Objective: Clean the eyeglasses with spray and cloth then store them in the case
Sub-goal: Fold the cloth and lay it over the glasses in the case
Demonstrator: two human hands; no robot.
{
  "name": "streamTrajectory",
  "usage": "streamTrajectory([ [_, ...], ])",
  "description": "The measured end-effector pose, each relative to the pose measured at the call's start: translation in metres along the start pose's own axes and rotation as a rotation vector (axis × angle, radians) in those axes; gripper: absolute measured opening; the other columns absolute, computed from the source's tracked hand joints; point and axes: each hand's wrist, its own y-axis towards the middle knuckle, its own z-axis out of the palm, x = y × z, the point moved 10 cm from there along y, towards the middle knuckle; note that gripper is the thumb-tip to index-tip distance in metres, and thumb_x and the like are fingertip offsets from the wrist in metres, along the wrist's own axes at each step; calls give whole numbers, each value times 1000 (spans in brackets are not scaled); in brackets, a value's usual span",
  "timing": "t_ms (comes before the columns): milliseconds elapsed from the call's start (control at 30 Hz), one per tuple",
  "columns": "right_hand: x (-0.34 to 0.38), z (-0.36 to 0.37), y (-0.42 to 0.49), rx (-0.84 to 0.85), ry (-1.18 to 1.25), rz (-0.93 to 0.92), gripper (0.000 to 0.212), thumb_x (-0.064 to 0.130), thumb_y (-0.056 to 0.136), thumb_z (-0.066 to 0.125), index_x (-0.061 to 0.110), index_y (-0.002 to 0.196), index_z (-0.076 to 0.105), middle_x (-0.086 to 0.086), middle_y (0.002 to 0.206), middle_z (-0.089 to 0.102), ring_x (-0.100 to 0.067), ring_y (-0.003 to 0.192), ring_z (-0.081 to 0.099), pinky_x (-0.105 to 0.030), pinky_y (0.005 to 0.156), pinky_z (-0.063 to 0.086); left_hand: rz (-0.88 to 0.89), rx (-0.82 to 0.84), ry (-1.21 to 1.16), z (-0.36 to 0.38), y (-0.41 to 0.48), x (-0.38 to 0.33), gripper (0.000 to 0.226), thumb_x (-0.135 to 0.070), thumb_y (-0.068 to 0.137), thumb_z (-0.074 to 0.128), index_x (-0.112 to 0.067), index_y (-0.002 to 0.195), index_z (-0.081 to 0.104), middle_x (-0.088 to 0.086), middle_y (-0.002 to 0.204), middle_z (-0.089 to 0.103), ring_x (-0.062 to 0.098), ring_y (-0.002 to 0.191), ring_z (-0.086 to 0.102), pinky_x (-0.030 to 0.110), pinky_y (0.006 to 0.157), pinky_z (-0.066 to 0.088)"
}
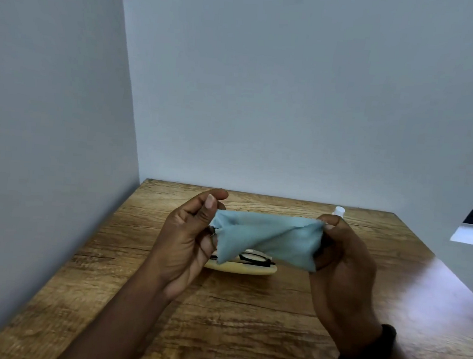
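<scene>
Head view: I see no readable writing. My left hand (pixel 188 240) and right hand (pixel 339 261) pinch the cloth (pixel 267 238) taut, half-hiding the glasses (pixel 254 258) in the case (pixel 239 268); the spray bottle (pixel 339 210) peeks behind.

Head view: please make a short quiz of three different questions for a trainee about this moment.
1. True or false: both hands hold the cloth.
2. Where do the glasses lie? A) on the case B) on the bare table C) in the left hand
3. Which wrist wears the band?

Key: 1 true: left hand and right hand pinch its ends. 2 A. 3 right.
</scene>
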Motion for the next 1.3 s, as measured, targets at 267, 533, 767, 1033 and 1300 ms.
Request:
streamTrajectory([
  [267,14,3,-2,26,-122,-85,33,3,100,42,7,72,60,-6,70,48,-15,65,45,-26,56,38,-13,6,100,1,-1,5,26,-34,70,76,-18,90,81,1,77,63,10,65,65,22,59,59],
  [533,21,22,-9,207,-238,-142,26,7,78,38,12,58,55,-7,64,44,-21,68,40,-30,58,30,-12,70,86,0,0,3,59,-52,51,99,-21,97,81,-4,82,66,6,70,65,20,64,58],
  [767,0,22,-7,275,-322,-23,38,33,88,64,4,69,48,-23,70,26,-31,66,21,-38,59,20,-14,61,37,2,1,3,54,-49,54,98,-20,94,78,-3,85,67,8,70,65,22,64,59],
  [1033,7,19,-3,273,-347,-75,28,31,93,68,6,81,68,-9,73,61,-19,67,53,-28,59,46,19,-39,66,-7,-1,-7,27,-41,67,86,-21,85,80,-2,82,67,11,64,63,24,58,58],
  [1300,17,7,-28,381,-574,-66,25,24,90,72,1,84,67,-10,87,64,-20,79,56,-31,67,45,187,80,819,-9,-39,-28,17,-30,81,85,-25,97,81,-6,89,75,3,83,66,17,71,52],
])
